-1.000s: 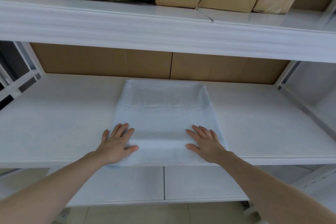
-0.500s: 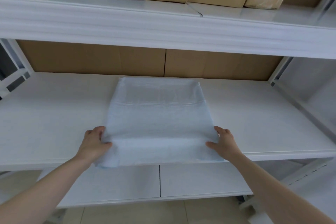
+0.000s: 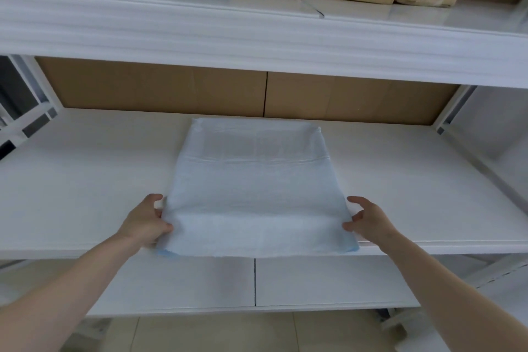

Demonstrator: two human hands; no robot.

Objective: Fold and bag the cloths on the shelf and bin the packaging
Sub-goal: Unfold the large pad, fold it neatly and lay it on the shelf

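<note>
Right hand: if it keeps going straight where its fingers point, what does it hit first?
The right hand points inward at the right edge of the folded pale blue cloth, which it would likely meet first; whether it already touches is unclear.

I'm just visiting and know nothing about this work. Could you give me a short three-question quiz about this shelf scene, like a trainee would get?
1. True or false: the cloth lies on the top shelf beside the boxes.
2. Where do the left hand and right hand meet the cloth? A) far corners B) near side edges C) its middle
3. What colour is the cloth?

Key: 1 false, it lies on the middle shelf; 2 B; 3 pale blue.
</note>
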